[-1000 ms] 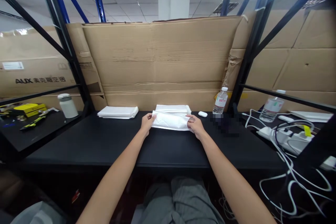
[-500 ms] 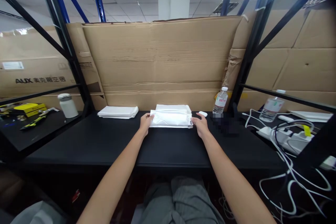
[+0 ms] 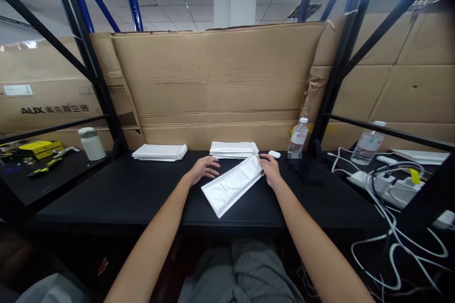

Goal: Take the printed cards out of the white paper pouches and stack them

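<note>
A white padded envelope slants across the black table, its near left corner toward the front edge. My right hand grips its upper right end, fingers partly hidden by the envelope and hand. Just off the envelope's upper left side, my left hand has its fingers apart and holds nothing. Behind the envelope lies a stack of white envelopes, slightly overlapped by the held one. Another white stack rests farther left at the back.
A small white object and a water bottle stand right of the middle stack. Cardboard walls the back. White cables and a power strip crowd the right; a white flask and yellow boxes are left.
The envelope was level between both hands. Now my left hand has let go, and the envelope's left end has swung down toward the front edge, with the right hand keeping hold.
</note>
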Action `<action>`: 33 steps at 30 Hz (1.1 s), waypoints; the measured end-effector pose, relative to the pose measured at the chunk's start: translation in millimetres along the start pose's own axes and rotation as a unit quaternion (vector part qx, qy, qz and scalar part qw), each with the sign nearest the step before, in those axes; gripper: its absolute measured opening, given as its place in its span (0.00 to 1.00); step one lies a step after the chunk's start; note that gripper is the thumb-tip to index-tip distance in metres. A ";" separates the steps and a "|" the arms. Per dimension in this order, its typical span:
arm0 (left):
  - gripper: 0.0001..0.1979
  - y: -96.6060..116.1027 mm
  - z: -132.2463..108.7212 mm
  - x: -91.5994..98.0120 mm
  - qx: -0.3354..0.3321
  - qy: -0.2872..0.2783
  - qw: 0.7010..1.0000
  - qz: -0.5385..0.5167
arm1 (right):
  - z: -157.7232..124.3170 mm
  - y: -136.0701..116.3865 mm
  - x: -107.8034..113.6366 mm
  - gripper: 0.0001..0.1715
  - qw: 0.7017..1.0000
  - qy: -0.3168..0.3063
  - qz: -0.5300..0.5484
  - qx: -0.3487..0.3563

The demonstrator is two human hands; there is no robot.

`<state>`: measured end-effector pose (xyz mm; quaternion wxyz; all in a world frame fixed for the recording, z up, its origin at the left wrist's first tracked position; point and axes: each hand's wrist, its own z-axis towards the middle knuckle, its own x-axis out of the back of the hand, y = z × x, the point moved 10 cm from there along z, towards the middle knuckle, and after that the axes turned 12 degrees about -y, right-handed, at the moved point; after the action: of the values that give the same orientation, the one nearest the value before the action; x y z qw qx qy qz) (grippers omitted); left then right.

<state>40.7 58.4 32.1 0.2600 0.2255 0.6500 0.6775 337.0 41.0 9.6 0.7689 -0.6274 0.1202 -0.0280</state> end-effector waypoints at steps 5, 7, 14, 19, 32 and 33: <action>0.23 2.5 6.2 -29.9 0.003 -0.049 0.984 0.169 | -5.6 -3.5 -12.3 0.20 0.999 -0.023 -0.024 0.013; 0.25 3.6 6.5 -43.8 0.001 -0.093 0.976 0.199 | -5.2 -2.5 -12.4 0.21 0.999 -0.023 -0.026 0.014; 0.29 6.2 3.1 -47.6 -0.014 -0.121 0.977 0.175 | -4.3 0.2 -21.7 0.29 0.997 -0.077 -0.008 -0.007; 0.30 3.5 7.0 -41.9 -0.022 -0.116 0.979 0.167 | -4.5 -1.4 -23.1 0.34 0.996 -0.094 0.003 -0.005; 0.33 1.4 -0.8 -44.3 0.012 -0.161 0.985 0.064 | -23.3 6.9 102.0 0.20 0.916 0.382 0.117 0.022; 0.33 1.1 0.1 -38.5 0.009 -0.146 0.987 0.068 | -18.5 9.8 98.6 0.18 0.927 0.356 0.121 0.006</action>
<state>70.1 33.7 34.4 0.3032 0.3687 0.5943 0.6473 427.4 6.2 -18.1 0.6768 -0.5525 0.4605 -0.1569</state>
